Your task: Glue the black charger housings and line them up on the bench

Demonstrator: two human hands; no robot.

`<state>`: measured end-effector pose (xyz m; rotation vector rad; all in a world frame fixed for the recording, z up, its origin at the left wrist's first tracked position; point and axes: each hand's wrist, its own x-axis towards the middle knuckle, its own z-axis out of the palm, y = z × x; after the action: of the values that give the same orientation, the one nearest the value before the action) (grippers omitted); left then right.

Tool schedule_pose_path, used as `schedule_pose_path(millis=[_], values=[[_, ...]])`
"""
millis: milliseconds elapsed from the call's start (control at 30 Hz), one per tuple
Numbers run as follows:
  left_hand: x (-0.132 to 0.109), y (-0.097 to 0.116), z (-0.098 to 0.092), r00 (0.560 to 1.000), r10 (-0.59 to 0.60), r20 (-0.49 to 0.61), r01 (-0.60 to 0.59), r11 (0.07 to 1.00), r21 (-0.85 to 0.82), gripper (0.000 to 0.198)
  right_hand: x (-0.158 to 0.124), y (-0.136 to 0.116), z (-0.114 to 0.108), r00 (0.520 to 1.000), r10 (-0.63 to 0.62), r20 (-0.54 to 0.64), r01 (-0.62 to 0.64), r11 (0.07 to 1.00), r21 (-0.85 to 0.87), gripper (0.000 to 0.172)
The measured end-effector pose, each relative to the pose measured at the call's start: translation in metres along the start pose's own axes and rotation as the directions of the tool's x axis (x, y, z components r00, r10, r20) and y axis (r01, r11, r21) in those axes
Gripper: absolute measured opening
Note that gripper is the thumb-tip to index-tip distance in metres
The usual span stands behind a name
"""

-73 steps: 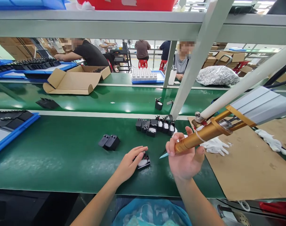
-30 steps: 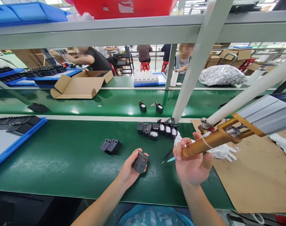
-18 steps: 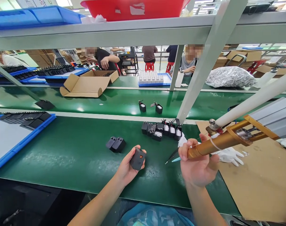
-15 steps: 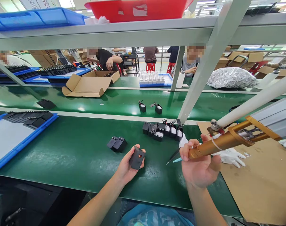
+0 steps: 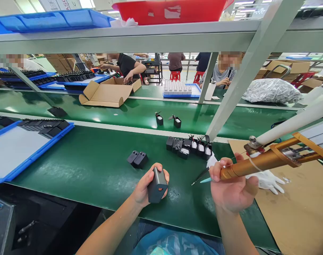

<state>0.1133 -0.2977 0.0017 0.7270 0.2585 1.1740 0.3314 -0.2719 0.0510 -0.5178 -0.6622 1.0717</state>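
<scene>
In my left hand point(image 5: 141, 189) is a small black plastic housing point(image 5: 157, 186) with an orange-marked slot, fingers wrapped around its sides. My right hand point(image 5: 230, 196) is palm up around the front end of a gold-coloured cylindrical tool point(image 5: 249, 168), its fingertips curled at the tip and the thumb standing apart. Dark tweezers point(image 5: 200, 176) and a light-blue pointed piece point(image 5: 206, 180) lie just left of that hand. Two more black housings point(image 5: 137, 159) stand behind my left hand. Farther back is a cluster of housings point(image 5: 189, 146), several uncovered with white inside.
A blue-rimmed tray point(image 5: 39, 156) with black housings sits at left. White gloves point(image 5: 269, 180) rest on cardboard point(image 5: 299, 202) at right. A slanted metal post point(image 5: 236, 81) and an overhead shelf point(image 5: 156, 40) cross the view. Co-workers sit beyond the green belt point(image 5: 129, 115).
My left hand has turned the black housing, so a long side and the slotted end now show. My right hand stays on the tool. The whole view has shifted slightly.
</scene>
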Motion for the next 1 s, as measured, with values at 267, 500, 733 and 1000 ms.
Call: schedule_pose_path(millis=[267,500,733,1000], values=[[0.004,0.012,-0.008,0.954,0.090,-0.287,0.103,0.798,0.594,0.016,-0.002,-0.002,0.002,1.000,0.015,-0.019,-0.015,1.000,-0.026,0.046],[0.020,-0.004,-0.030,0.874,0.309,-0.374,0.176,0.518,0.837,0.023,-0.003,-0.001,-0.001,0.999,0.004,-0.038,-0.007,0.998,-0.062,0.045],[0.044,0.051,-0.022,0.943,0.256,-0.211,0.197,0.081,0.977,0.064,0.006,-0.004,-0.023,0.996,-0.075,-0.038,0.061,0.953,-0.296,0.055],[0.184,0.177,-0.099,0.846,0.314,-0.430,0.481,-0.103,0.871,0.041,0.029,-0.012,-0.062,0.996,-0.076,-0.039,0.050,0.885,-0.463,0.065]])
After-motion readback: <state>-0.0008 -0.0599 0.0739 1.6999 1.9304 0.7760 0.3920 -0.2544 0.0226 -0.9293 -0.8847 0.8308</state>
